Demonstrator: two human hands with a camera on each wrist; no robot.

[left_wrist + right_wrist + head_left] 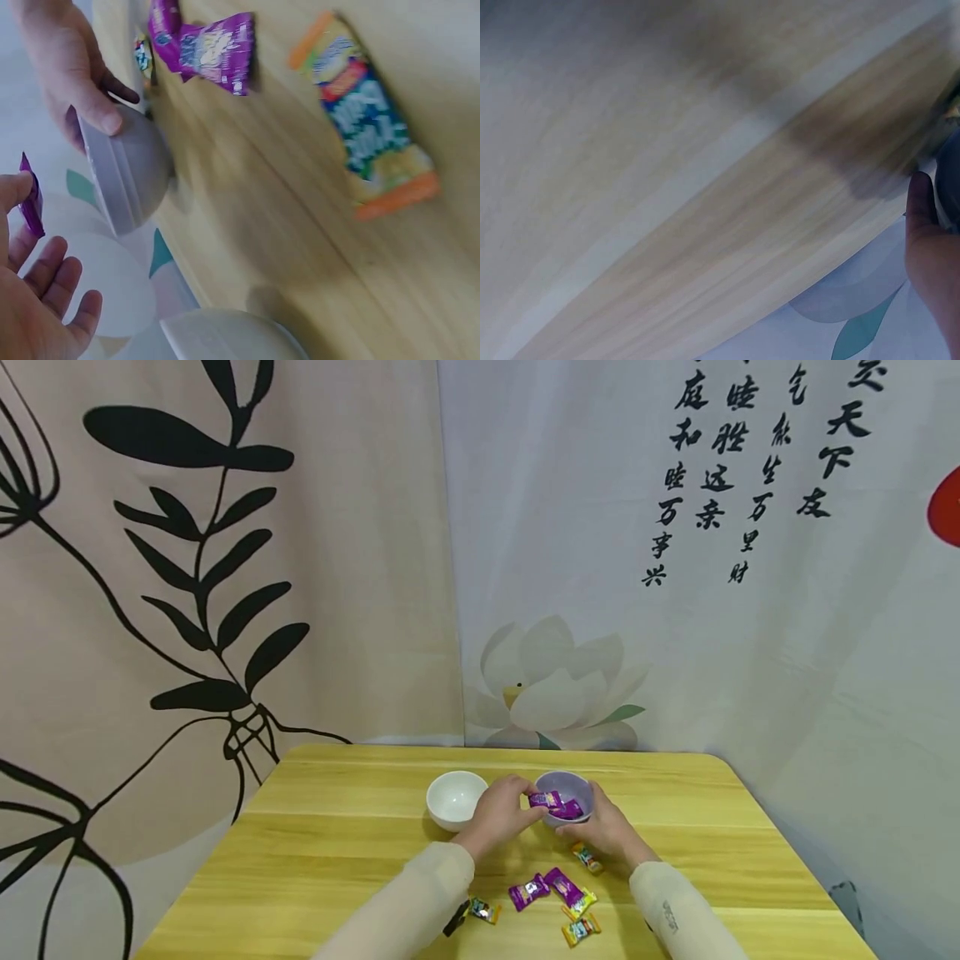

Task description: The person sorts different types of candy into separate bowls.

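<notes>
My left hand (498, 814) pinches a purple-wrapped candy (31, 199) between thumb and finger, its other fingers loosely bent. In the head view that candy is at the near-left rim of a small lavender bowl (576, 785). My right hand (606, 828) grips the bowl from its right side, with the thumb on the outer wall in the left wrist view. Inside the bowl lies another purple candy (567, 810). A white bowl (455, 800) stands just left of my left hand. The right wrist view catches only part of the right hand (934, 262) and the bowl's dark edge.
Nearer me on the wooden table (337, 827) lie purple candies (529, 892) and several yellow-orange ones, including one (581, 930) in front and one (483, 910) by the left sleeve. Another candy (587, 857) sits below the right hand. A printed curtain (375, 568) hangs behind the table.
</notes>
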